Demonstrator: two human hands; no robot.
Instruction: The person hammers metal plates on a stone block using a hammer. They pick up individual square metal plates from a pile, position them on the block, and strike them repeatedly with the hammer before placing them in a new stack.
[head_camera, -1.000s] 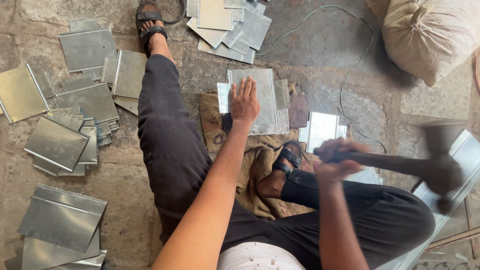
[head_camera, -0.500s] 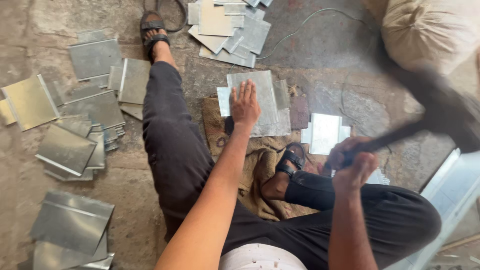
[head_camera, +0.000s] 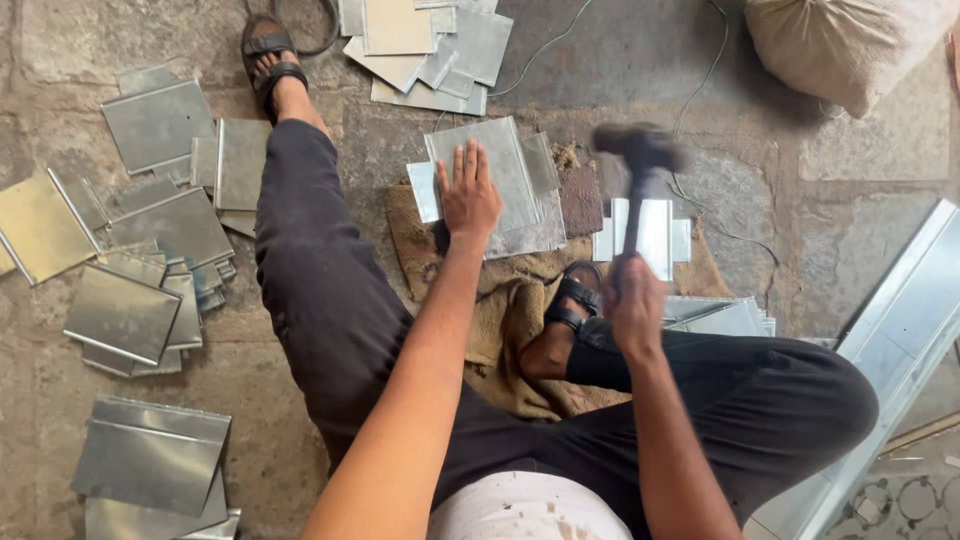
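While the left hand (head_camera: 468, 195) lies flat, fingers spread, pressing a grey metal sheet (head_camera: 505, 170) onto the brown sacking (head_camera: 500, 300) on the stone floor (head_camera: 620, 60), the right hand (head_camera: 636, 305) is wrapped tight around a hammer (head_camera: 640, 150), its blurred head above the sheet's right edge. More cut sheets (head_camera: 160, 230) lie scattered at left.
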